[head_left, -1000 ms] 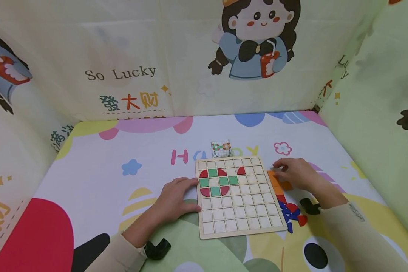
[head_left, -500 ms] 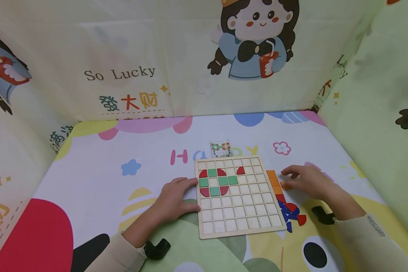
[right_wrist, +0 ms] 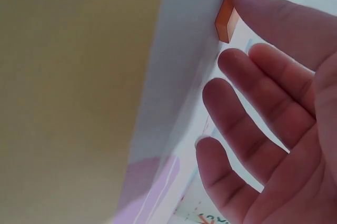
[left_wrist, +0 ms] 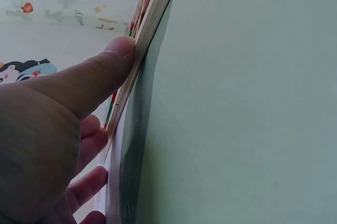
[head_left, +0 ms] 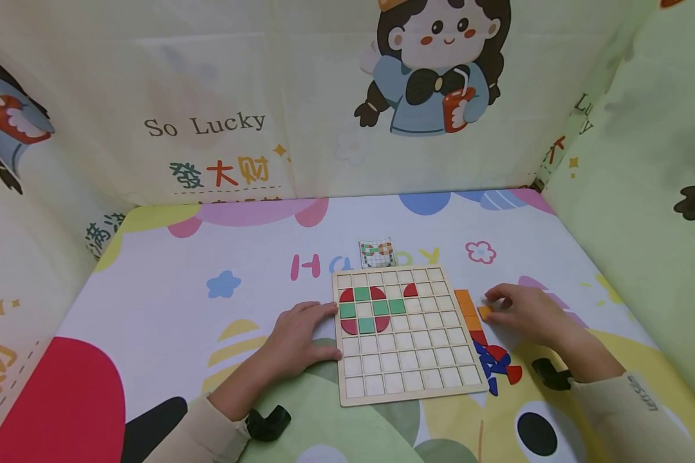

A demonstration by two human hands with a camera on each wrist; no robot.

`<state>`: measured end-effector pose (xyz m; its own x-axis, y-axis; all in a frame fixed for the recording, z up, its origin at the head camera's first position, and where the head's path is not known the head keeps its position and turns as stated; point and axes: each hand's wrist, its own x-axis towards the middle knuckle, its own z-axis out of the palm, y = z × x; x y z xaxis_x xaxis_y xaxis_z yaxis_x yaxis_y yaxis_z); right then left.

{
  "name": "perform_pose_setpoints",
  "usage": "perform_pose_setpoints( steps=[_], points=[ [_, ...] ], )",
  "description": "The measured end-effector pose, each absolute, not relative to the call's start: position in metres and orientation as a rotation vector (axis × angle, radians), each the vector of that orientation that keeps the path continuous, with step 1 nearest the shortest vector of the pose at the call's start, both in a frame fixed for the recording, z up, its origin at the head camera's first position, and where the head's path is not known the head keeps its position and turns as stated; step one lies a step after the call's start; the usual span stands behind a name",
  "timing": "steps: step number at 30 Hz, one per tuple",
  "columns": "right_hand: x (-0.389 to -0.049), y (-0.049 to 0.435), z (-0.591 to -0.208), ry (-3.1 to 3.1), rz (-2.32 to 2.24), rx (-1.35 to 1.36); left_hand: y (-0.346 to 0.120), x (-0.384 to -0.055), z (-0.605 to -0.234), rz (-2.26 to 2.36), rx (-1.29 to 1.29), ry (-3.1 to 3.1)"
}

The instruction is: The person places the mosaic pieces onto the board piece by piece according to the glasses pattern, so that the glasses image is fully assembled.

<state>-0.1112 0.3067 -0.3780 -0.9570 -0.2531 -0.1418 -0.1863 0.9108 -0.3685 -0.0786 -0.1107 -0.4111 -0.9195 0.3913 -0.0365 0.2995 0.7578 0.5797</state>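
One flat, straight-edged orange block [right_wrist: 227,18] touches the right hand [head_left: 524,314].

Was screened beyond left hand [head_left: 295,341] and right hand [head_left: 527,313] by a cream cartoon-printed curtain [head_left: 318,96] lettered "So Lucky", flanked outside each by matching side curtains [head_left: 631,218]. Was spread beneath both with a pastel-patterned tablecloth [head_left: 168,276]. Was lit softly.

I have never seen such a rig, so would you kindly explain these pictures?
There is no machine here, only a person's bare left hand and right hand. The head camera looks forward and down; each wrist camera watches its own hand. On the patterned surface are a gridded board with red and green pieces, a small pattern card, and loose orange, red and blue pieces. The left hand touches the board's edge; the right hand's thumb touches an orange piece.
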Motion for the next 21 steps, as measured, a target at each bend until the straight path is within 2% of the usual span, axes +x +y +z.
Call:
perform_pose_setpoints(
  steps=[21],
  points=[
    [-0.1154,0.2964,-0.3806,2.935,-0.439,-0.317,-0.111,-0.0792,-0.413,0.88,0.555,2.8]
  ],
)
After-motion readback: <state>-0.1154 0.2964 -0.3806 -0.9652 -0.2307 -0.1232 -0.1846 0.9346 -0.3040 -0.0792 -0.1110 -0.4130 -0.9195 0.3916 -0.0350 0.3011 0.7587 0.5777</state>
